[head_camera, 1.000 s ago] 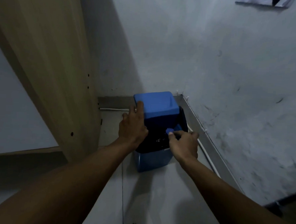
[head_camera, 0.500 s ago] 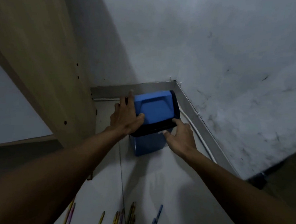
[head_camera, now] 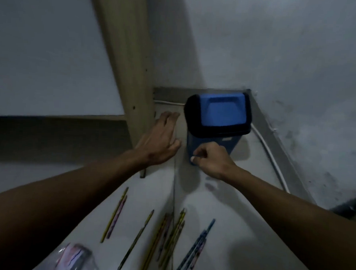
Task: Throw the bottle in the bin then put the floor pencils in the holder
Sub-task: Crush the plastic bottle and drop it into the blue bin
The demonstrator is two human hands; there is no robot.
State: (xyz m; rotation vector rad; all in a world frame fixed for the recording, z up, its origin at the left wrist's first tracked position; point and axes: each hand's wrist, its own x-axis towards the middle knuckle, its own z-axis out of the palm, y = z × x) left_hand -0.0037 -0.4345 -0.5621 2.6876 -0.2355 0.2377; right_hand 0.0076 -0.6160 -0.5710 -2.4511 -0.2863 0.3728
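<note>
A blue bin (head_camera: pixel 213 145) with a black rim and its blue swing lid closed stands in the floor corner. My left hand (head_camera: pixel 160 142) is flat and open just left of the bin, apart from it. In front of the bin's lower corner my right hand (head_camera: pixel 211 159) is curled, with nothing visible in it. Several pencils (head_camera: pixel 136 238) lie scattered on the pale floor below my hands. A clear plastic bottle (head_camera: pixel 73 257) with a label lies on the floor at the bottom left, partly cut off. No holder is in view.
A wooden furniture panel (head_camera: pixel 124 70) rises left of the bin, its foot near my left hand. A white cable (head_camera: pixel 268 156) runs along the grey skirting on the right wall. A dark object (head_camera: pixel 350 206) sits at the right edge.
The bin's lid went from open to closed. Both hands came off the lid, the left to the side and the right down to the front. The view pulled back, showing pencils and bottle.
</note>
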